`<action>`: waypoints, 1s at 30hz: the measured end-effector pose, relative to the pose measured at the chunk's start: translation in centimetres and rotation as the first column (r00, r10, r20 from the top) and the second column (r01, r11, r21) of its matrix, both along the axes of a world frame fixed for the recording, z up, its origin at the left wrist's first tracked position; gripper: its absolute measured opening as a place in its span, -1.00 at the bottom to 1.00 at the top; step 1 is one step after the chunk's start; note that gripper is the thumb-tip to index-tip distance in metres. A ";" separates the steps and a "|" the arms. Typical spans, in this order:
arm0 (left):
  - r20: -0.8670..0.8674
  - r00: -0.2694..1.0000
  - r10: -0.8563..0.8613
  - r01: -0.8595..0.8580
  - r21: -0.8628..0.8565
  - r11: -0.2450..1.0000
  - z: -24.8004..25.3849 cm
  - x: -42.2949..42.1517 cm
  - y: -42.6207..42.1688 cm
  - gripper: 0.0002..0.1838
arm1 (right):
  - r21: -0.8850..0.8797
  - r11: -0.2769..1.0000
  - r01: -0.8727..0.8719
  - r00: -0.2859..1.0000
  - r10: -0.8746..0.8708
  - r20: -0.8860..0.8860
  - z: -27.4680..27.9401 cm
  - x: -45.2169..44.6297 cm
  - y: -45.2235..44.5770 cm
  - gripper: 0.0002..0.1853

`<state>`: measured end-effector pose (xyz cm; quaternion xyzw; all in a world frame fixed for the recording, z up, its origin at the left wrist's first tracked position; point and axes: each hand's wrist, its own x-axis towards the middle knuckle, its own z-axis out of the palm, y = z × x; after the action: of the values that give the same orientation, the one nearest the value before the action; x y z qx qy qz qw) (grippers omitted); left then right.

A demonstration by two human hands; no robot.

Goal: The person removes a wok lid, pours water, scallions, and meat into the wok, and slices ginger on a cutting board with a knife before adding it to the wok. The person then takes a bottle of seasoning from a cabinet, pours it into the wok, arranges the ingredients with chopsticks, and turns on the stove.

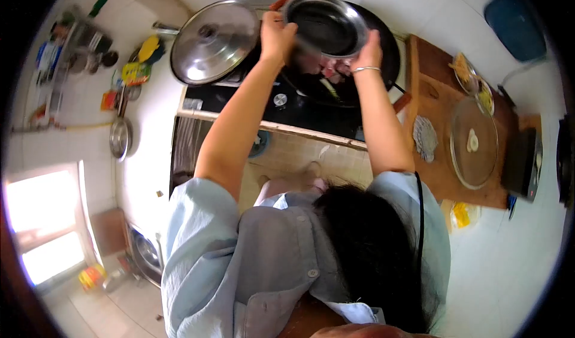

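The left hand (pixel 278 38) and right hand (pixel 368 52) steady a metal bowl (pixel 326 26) over the wok (pixel 384 44) — each grip pinching one side, seemingly to tip it evenly above the meat (pixel 335 70). A domed lid (pixel 218 44) sits leftward; a glass lid (pixel 474 164) rests on the wooden surface (pixel 432 89) — neither blocks the bowl.

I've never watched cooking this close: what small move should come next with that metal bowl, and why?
Perhaps a gentle shake of the metal bowl over the wok. The left hand and right hand both grip it there, and meat pieces show just past its near edge; I can't tell whether any cling inside, so a shake might free them.
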<state>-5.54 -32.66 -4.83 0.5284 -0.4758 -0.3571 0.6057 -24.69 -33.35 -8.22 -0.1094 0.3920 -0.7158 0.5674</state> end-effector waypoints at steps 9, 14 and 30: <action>-0.135 0.980 0.147 -0.154 -0.043 0.987 2.1 6.2 6.0 -0.72 | -0.155 0.958 -0.241 0.964 0.218 -0.152 9.5 6.7 2.3 -0.63; -0.264 0.898 0.353 -0.363 0.010 0.932 4.3 16.0 12.0 -0.71 | -0.226 0.892 -0.391 0.920 0.375 -0.112 11.3 17.8 4.4 -0.65; -0.347 0.578 0.739 -0.655 0.344 0.673 -11.5 48.8 26.1 -0.66 | 0.091 0.525 -0.846 0.520 0.851 -0.075 -11.1 56.5 8.4 -0.51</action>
<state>43.27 -6.57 -16.36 0.6243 -0.0373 -0.2438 0.7412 31.80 -24.91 -19.35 -0.3134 0.3349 -0.3331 0.8238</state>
